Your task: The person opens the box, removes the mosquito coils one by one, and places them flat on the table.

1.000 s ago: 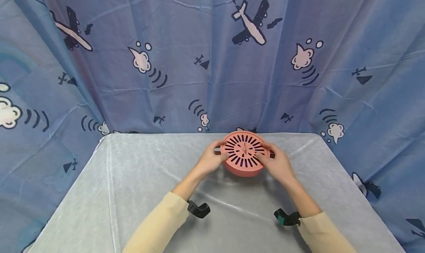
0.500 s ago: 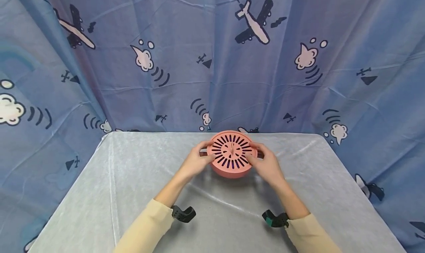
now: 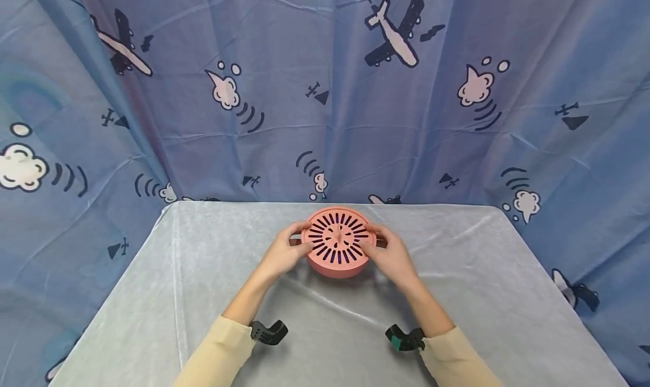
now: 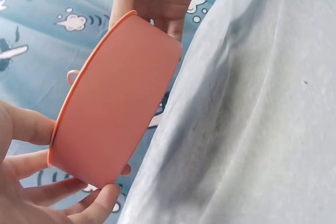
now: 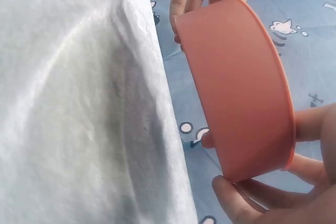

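Both hands hold a round coral-pink mosquito coil holder [image 3: 338, 271] over the far middle of the table. Its flat lid has radiating slots, seed-shaped holes and a small loop in the centre. My left hand [image 3: 285, 250] grips the left side, thumb on the lid's rim. On the opposite side, my right hand [image 3: 392, 257] grips it in the same way. The left wrist view shows the smooth side wall [image 4: 118, 98], with fingertips [image 4: 107, 195] curled at the bottom edge. In the right wrist view, right-hand fingers [image 5: 233, 195] wrap the lower edge too. The inside is hidden.
A pale grey cloth covers the table [image 3: 213, 263], with a few creases. Behind it and at both sides hangs a blue curtain [image 3: 284, 54] printed with airplanes and clouds. Each wrist wears a black camera mount [image 3: 269, 333].
Both hands have carried the mosquito coil holder to the left across the table, and slightly nearer. The grip looks the same throughout. The head view has turned a little.
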A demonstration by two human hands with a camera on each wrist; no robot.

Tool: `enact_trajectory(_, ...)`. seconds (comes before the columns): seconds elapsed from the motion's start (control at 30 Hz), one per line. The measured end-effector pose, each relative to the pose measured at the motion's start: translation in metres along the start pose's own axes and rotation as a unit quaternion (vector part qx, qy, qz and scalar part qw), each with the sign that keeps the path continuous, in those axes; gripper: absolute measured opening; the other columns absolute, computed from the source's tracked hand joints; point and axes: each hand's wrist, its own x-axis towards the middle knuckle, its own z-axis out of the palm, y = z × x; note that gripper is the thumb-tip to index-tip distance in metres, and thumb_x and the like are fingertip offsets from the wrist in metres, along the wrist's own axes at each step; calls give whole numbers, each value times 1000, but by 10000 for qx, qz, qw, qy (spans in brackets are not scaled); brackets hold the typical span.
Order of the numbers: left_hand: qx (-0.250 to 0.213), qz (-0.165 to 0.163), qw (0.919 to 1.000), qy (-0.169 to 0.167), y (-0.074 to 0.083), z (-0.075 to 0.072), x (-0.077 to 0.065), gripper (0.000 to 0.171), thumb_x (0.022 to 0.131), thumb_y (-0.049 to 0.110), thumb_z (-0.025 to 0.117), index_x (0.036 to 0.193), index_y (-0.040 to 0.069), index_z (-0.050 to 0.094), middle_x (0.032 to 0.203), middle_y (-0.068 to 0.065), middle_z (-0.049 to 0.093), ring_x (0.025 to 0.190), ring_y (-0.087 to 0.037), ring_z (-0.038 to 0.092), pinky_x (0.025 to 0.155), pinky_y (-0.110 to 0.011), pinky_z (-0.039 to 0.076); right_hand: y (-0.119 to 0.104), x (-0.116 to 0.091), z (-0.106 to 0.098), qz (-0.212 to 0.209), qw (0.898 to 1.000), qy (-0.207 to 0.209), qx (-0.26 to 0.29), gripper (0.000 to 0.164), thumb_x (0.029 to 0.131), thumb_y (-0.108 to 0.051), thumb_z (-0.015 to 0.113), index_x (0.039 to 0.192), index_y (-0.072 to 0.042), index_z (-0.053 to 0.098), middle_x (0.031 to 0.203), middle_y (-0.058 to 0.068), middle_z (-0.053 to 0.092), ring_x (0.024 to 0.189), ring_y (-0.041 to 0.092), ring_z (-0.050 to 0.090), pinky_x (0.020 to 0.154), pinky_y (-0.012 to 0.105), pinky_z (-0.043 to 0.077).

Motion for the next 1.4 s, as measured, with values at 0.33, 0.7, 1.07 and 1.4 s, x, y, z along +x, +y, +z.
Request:
enact_trajectory(0.33, -45, -259, 9996, 103, -23, -5, 1, 56, 87, 2, 70, 141, 6, 58, 136, -19, 57, 99, -25, 65, 81, -44, 59, 18, 4, 19, 138, 9999, -68, 76, 47, 92, -9, 72, 137, 0, 60, 130, 25, 62, 115, 37, 63, 97, 44, 52)
enact_trajectory(0.7, -219, -354, 9991, -45, -39, -1, 2, 54, 89, 2, 69, 141, 4, 57, 137, -21, 54, 109, -30, 63, 81, -35, 60, 29, 2, 22, 352, 9994, -65, 42, 46, 93, -10, 72, 137, -1, 60, 129, 24, 61, 114, 36, 62, 99, 48, 51)
enact_trajectory(1.07, -166, -402, 9990, -21, -41, -5, 4, 55, 88, 3, 68, 142, 5, 57, 138, -20, 54, 112, -31, 62, 84, -40, 59, 28, 3, 27, 326, 9993, -153, -59, 49, 92, -13, 73, 138, -3, 59, 132, 22, 61, 116, 35, 62, 98, 46, 52)
enact_trajectory(1.4, -78, -396, 9991, -106, -40, -5, 4, 53, 90, 1, 66, 142, 4, 55, 137, -22, 52, 111, -31, 61, 83, -35, 59, 32, 5, 24, 244, 9987, -341, -297, 50, 96, -17, 71, 142, -3, 56, 136, 22, 59, 120, 37, 60, 102, 50, 48)
